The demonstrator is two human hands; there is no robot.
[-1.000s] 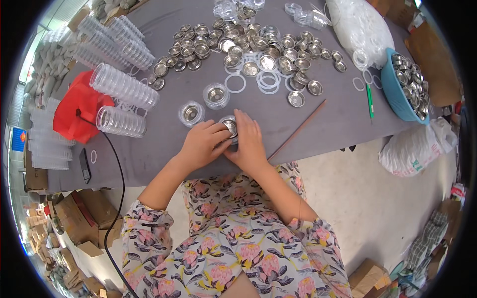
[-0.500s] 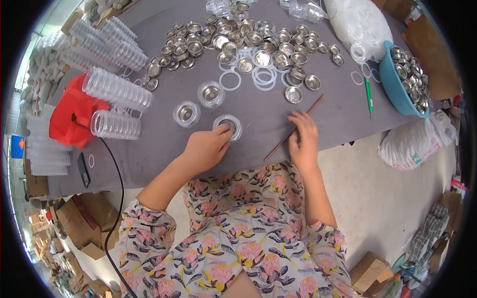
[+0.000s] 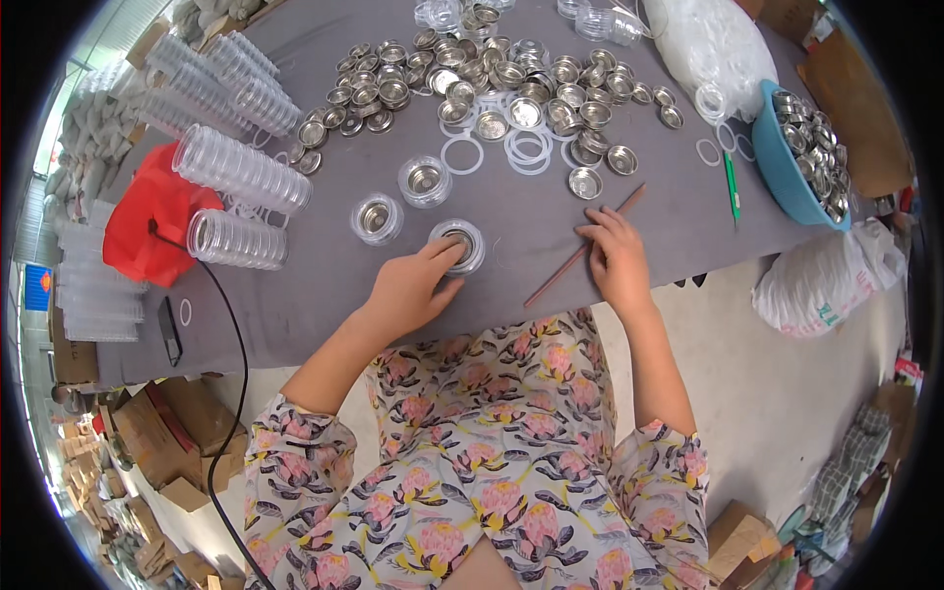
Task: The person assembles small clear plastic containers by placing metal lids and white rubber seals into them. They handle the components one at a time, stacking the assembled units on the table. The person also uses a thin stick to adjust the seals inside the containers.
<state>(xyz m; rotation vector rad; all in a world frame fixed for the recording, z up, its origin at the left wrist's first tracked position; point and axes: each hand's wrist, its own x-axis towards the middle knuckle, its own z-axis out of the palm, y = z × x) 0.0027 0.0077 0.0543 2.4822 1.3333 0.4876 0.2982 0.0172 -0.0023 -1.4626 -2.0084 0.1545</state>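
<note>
A small metal cup sits inside a clear plastic ring-shaped piece (image 3: 475, 250) near the table's front. My left hand (image 3: 408, 293) reaches over it, fingertips on the metal cup and thumb apart beside the rim. Behind it stand two similar clear pieces, a left one (image 3: 377, 218) and a farther one (image 3: 425, 182), each with a metal cup in its middle. My right hand (image 3: 619, 261) rests on the table, fingers loosely curved and apart, holding nothing. A thin reddish-brown stick (image 3: 558, 276) lies slanted beside it, passing close to the fingers.
Metal cups (image 3: 393, 91) are heaped at the back, with flat white rings (image 3: 529, 150) among them. Stacks of clear plastic pieces (image 3: 241, 169) and a red bag (image 3: 147, 221) are at left. A blue basket of cups (image 3: 777, 147) and a green pen (image 3: 732, 185) are at right.
My left fingers have lifted slightly within the metal cup, and the thumb has spread away from them. My right hand has shifted a little right. The view has moved slightly.
</note>
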